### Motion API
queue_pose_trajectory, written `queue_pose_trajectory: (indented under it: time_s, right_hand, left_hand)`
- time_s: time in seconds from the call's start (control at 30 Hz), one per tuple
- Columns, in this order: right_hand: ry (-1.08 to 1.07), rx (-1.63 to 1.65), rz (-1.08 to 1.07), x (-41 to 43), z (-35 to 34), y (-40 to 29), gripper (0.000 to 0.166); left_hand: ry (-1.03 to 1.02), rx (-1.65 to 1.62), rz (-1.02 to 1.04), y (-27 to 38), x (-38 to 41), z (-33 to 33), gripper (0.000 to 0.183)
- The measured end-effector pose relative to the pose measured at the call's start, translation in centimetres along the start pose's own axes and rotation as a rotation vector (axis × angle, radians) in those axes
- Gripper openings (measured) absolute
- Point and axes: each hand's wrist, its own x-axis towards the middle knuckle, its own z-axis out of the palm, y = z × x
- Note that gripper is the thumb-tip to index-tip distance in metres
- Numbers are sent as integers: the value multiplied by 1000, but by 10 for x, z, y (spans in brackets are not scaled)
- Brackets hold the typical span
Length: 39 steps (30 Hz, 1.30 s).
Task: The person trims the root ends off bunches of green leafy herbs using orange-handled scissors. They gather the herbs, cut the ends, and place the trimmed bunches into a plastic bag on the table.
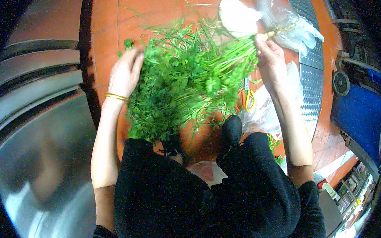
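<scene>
My right hand (pixel 269 55) grips a bunch of leafy green herbs, which look like coriander, by the stems (pixel 241 50) near their pale root end (pixel 274 33). The stems and leaves slant down to the left over a large loose heap of the same greens (pixel 170 76) on the orange-tiled floor. At the heap's left edge is my left hand (pixel 125 72), slightly blurred, with a yellow band at the wrist. A small leafy sprig (pixel 129 43) shows beyond its fingers; whether they pinch any leaves is unclear.
Scissors (pixel 250 101) with orange and yellow handles lie right of the heap, beside a clear plastic bag (pixel 263 111). Beyond are an overexposed white object (pixel 239 18) and crumpled plastic (pixel 295 37). A perforated metal drain cover (pixel 309 93) runs along the right; metal cabinetry (pixel 41 137) borders the left.
</scene>
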Motion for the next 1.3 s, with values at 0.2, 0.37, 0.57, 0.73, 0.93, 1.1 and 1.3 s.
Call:
queue_pose_trajectory:
  time_s: [0.2, 0.37, 0.57, 0.73, 0.93, 1.1, 1.3]
  right_hand:
    - [-199, -134, -12, -31, 59, -13, 24]
    - [-350, -231, -57, -40, 57, -5, 26]
    - [-336, -142, 76, -39, 53, 4, 18]
    - [-378, -86, 165, -37, 42, 12, 13]
    - [-429, -145, 154, -43, 52, 0, 31]
    - [-163, -32, 103, -41, 64, 2, 39]
    - [-309, -265, 81, -28, 53, 7, 33]
  left_hand:
    - [-146, -442, 238, 128, 23, 16, 43]
    - [-284, -1010, -36, 124, 16, 43, 26]
    - [-282, -1007, -96, 120, 10, 37, 27]
    - [-251, -617, -57, 120, 7, 27, 22]
    - [-337, -988, -51, 88, 5, 56, 29]
    - [-821, -1483, -179, 84, 5, 57, 38]
    - [-890, -1625, -497, 99, -1, 58, 46]
